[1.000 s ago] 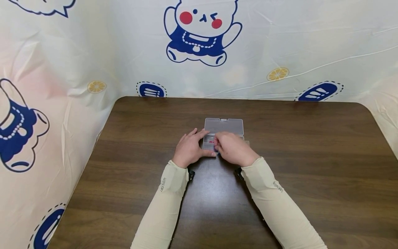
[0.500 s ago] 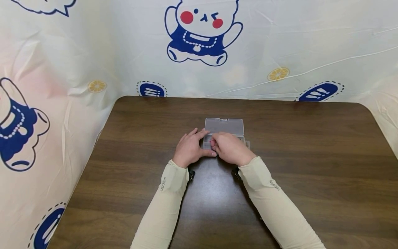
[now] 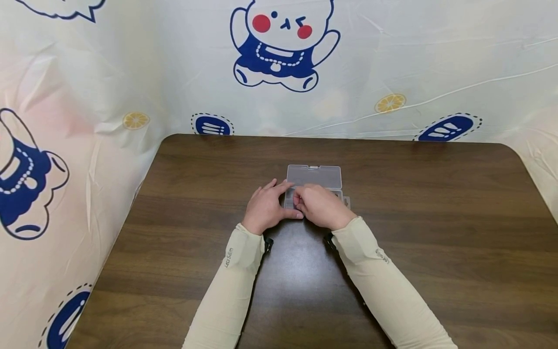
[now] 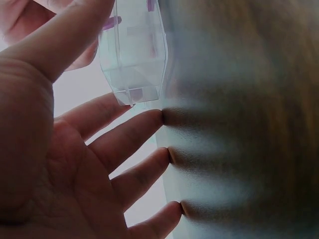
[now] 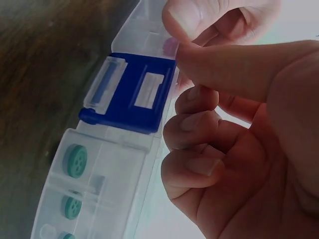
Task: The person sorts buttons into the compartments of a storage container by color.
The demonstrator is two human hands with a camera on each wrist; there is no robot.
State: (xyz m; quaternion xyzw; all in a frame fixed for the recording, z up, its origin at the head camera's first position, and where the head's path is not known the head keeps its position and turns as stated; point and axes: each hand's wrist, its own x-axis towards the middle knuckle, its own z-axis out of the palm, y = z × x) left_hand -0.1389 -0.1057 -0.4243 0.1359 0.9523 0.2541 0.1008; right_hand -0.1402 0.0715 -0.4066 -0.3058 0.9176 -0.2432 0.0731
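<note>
A clear plastic compartment box (image 4: pixel 134 69) stands on the table with its lid (image 3: pixel 315 177) folded back. My left hand (image 3: pixel 264 208) holds its left end between thumb and forefinger; the other fingers reach straight down to the tabletop. Over the left compartments, my right hand (image 3: pixel 324 207) has its fingers curled, with a purple button (image 5: pixel 170 47) pinched at the rim by thumb and forefinger, partly hidden. More purplish pieces show low inside the box in the left wrist view. Green buttons (image 5: pixel 76 161) lie in compartments toward the right end. A blue latch (image 5: pixel 132 92) sits on the front wall.
The brown wooden table (image 3: pixel 418 232) spreads out on all sides of the box. A clear hang tab (image 3: pixel 347 201) juts from the box's right end. Behind the table hangs a pale printed curtain (image 3: pixel 174 63).
My right hand has shifted slightly left, its fingertips moving deeper over the left compartments and covering the red pieces seen earlier. The left hand and the box have stayed put.
</note>
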